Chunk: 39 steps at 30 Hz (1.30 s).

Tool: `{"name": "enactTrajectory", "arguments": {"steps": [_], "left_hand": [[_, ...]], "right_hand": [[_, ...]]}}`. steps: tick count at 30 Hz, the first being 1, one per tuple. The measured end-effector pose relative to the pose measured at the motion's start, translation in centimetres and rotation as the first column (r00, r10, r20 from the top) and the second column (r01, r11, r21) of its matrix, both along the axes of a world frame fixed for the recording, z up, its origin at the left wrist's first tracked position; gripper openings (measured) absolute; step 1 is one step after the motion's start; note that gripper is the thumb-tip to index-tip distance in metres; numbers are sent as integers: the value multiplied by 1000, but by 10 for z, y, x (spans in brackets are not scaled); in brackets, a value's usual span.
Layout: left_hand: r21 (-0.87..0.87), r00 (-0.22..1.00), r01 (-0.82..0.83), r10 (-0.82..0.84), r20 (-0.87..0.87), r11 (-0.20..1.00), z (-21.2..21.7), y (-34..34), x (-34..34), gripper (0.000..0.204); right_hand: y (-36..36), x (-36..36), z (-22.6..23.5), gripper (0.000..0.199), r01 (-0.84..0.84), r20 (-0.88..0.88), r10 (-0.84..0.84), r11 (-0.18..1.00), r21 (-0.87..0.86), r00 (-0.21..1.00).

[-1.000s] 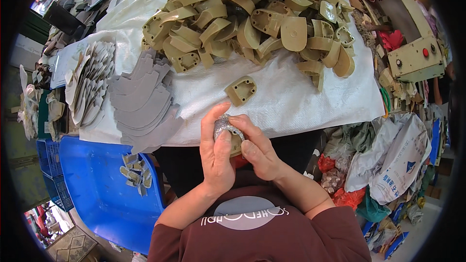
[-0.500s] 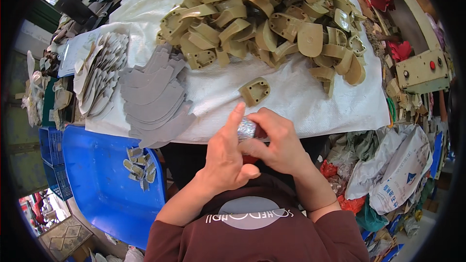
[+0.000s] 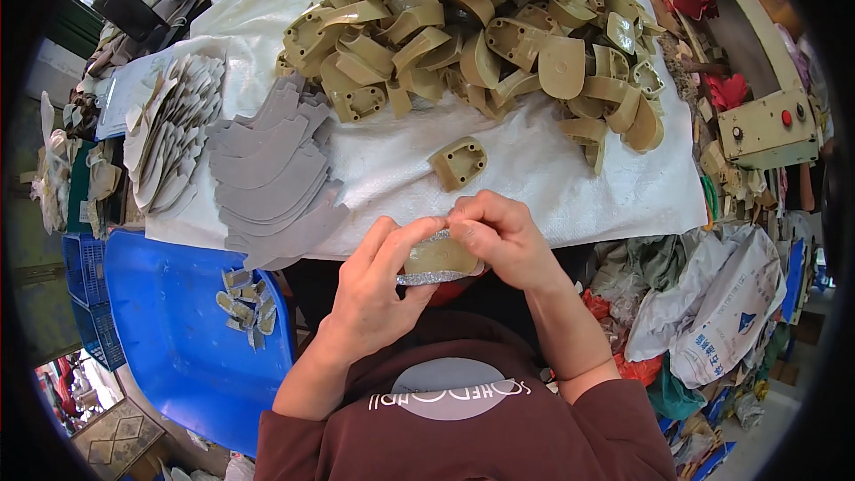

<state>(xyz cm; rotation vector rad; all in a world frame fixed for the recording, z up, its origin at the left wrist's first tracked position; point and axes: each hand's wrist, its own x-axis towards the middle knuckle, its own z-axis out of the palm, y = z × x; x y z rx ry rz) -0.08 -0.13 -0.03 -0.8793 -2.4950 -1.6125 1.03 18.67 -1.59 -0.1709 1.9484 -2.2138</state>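
Note:
Close in front of my body, both hands hold a tan shoe heel (image 3: 443, 256) with silver glittery material along its edges. My left hand (image 3: 367, 281) grips its left side, thumb below and fingers over the top. The fingertips of my right hand (image 3: 500, 239) pinch at its upper right edge; what lies between them is too small to make out. Just beyond my hands, one bare tan heel (image 3: 458, 164) lies on the white sheet (image 3: 383, 187). A big pile of similar heels (image 3: 561, 68) covers the far part of the sheet.
Fanned grey curved cut pieces (image 3: 272, 183) lie left on the sheet, beside a stack of pale pieces (image 3: 174, 138). A blue tub (image 3: 169, 330) at lower left holds several glitter-edged heels (image 3: 249, 307). At right are plastic bags (image 3: 726, 303) and a control box with a red button (image 3: 773, 129).
The heel has been turned, so its broad tan face now shows between my hands. My left hand has shifted left and grips its side; my right fingertips have closed on its upper edge.

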Motion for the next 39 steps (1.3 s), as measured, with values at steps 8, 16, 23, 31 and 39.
{"name": "enactTrajectory", "arguments": {"steps": [8, 16, 23, 31, 39], "left_hand": [[26, 988, -98, 101, -120, 995, -7, 12, 0, 51], [-49, 893, -316, 280, -353, 947, -12, 33, 5, 53], [-86, 865, -322, 256, -432, 943, -10, 22, 4, 57], [69, 866, -370, 371, -335, 927, -38, -53, 24, 63], [-278, 322, -920, 936, -141, 275, -101, -176, 63, 54]], "right_hand": [[-7, 7, 2, 19, 169, 165, -127, 949, -268, 978], [-21, 15, 9, 27, 308, -175, -266, 904, 295, 948], [-23, 18, 0, 32, 237, -164, -206, 951, 197, 965], [-43, -11, 11, 32, 146, -530, 58, 931, 335, 846], [-85, -40, 8, 27, 297, -684, 276, 746, 595, 675]]}}
